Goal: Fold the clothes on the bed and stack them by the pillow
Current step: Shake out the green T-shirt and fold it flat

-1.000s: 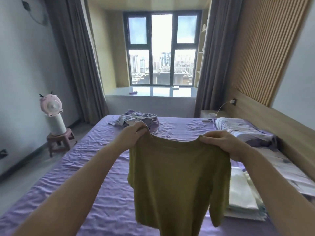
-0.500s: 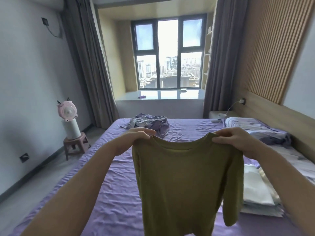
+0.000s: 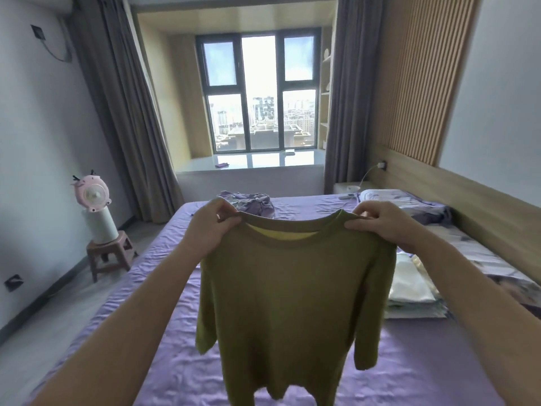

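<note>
I hold the green shirt (image 3: 292,288) up in the air over the bed (image 3: 164,288), one shoulder in each hand. My left hand (image 3: 209,227) pinches the left shoulder seam beside the collar, thumb over the cloth and fingers curled behind it. My right hand (image 3: 383,224) grips the right shoulder the same way, fingertips pressed along the top edge. The shirt hangs straight down between my arms, its front toward me, both short sleeves drooping at the sides and the hem loose near the bottom of the view. A paler yellow inside shows at the neckline. Behind it, at the far end of the purple sheet, lies a crumpled heap (image 3: 251,202) of unfolded clothes. To my right, partly hidden by my forearm, a stack (image 3: 409,288) of pale folded pieces rests on the bed, near the pillow (image 3: 401,200) by the headboard. A pink fan (image 3: 92,196) stands on a stool (image 3: 109,253) beside the left wall.
</note>
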The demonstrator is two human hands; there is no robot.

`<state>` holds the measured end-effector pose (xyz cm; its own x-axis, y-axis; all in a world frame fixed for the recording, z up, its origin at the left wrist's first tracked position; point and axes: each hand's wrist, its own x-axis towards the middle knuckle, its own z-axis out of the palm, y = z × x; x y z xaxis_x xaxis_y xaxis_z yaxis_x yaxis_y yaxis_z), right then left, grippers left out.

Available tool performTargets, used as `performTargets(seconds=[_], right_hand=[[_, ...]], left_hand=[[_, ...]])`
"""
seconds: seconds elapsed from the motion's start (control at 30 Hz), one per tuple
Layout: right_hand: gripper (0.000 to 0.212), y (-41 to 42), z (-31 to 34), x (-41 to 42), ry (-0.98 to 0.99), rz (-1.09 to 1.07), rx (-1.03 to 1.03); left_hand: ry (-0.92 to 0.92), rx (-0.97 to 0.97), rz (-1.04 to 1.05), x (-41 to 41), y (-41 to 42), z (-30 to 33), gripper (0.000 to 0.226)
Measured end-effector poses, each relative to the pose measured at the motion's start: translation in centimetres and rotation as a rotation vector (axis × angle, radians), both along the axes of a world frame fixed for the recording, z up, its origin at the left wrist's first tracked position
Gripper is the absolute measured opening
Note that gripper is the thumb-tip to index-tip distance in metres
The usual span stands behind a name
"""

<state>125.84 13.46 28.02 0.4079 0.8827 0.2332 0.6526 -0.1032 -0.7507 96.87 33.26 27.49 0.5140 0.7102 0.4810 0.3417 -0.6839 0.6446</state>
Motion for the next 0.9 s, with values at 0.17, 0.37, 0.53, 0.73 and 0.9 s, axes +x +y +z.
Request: performTargets(seconds=[0.17, 0.37, 0.53, 0.73, 0.9], right_hand=[[0.008, -2.3, -0.8, -2.8, -0.043, -0.051, 0.088], [0.018, -2.1, -1.9, -3.2, -0.061, -0.078, 0.067], [0.014, 0.2, -5.0, -2.4, -0.078, -0.044, -0.035], [0.003, 5.0, -13.4, 0.8, 0.007, 0.042, -0.191], [0.020, 9.3, -22.8, 4.2, 0.117, 0.117, -0.337]], left_hand=[[0.160, 0.140, 0.027, -2.6, -1.6, -1.1, 0.013], [0.244, 0.156, 0.009, -3.3, -1.5, -1.4, 0.012], [0.336, 0.013, 0.033, -1.9, 0.2, -5.0, 0.018], [0.473, -0.294, -0.019, 1.9, 4.2, -11.5, 0.026], [0.654, -0.537, 0.023, 4.8, 7.7, -19.3, 0.030]])
